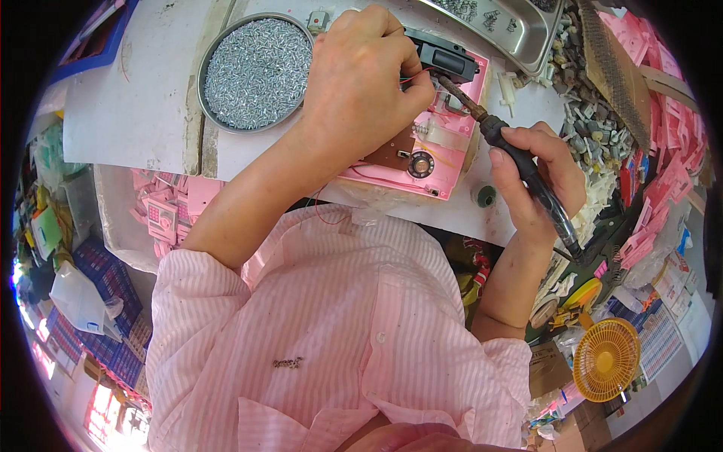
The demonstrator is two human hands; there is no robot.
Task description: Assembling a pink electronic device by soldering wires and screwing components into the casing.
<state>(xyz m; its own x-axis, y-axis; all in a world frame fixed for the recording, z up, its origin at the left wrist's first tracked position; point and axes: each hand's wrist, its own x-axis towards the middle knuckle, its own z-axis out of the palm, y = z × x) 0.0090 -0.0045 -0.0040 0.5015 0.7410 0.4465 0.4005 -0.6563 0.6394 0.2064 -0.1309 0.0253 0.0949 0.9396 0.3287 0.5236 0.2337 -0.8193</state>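
Observation:
My right hand (544, 177) grips a soldering iron (520, 154) by its black handle. The iron's dark tip reaches up and left to the edge of a black plastic part (444, 56). Beside that tip my left hand (365, 79) is closed in a pinch, with a thin red wire showing at its fingertips. Under both lies a pink plastic casing (454, 169), partly covered by the left hand. Inside the casing are a brown board (390, 153), a round dark speaker-like part (420, 164), a spring (419, 129) and loose wires.
Left of my hand stands a round metal dish (257, 75) of small silvery screws. A metal tray (520, 38) sits at the far right, near heaped small metal parts (591, 135). Pink pieces (162, 215) fill a bin at left. A green spool (486, 196) lies nearby.

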